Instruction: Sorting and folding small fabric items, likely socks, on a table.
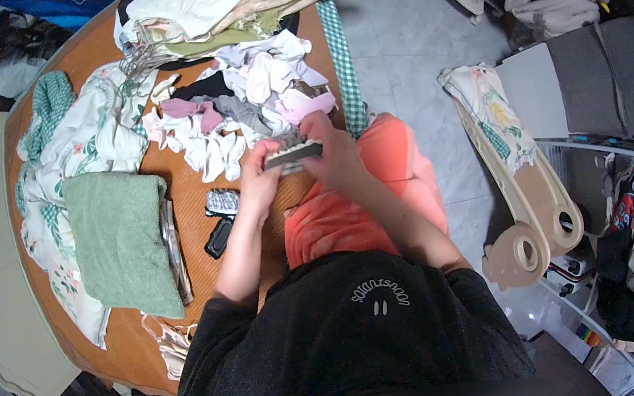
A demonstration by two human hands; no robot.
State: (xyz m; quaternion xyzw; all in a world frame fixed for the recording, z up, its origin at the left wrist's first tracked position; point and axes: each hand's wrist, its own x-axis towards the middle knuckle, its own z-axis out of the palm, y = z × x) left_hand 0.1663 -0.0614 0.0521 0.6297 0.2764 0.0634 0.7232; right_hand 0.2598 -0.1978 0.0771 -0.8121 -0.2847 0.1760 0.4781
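Observation:
My left hand (260, 181) and my right hand (331, 147) hold a small dark grey folded cloth item (294, 154) with a pale scalloped edge between them. Motion blur hides its exact kind. Just beyond my fingers lies a loose heap of small garments (258, 84), white, pink, grey and black, socks seemingly among them. A small grey-and-white patterned bundle (223, 201) rests on the woven brown mat (184, 183) beside my left forearm. Close to it is a black folded item (218, 239). My knee in coral trousers (332, 220) is bent under my right forearm.
A folded green towel (123, 243) lies on a floral quilt (94, 126) at the left. Stacked clothes (204, 1) are at the far end. Beyond the mat's checked edge (342, 67) is a grey floor (395, 65), with a beige frame (528, 211) holding floral cloth.

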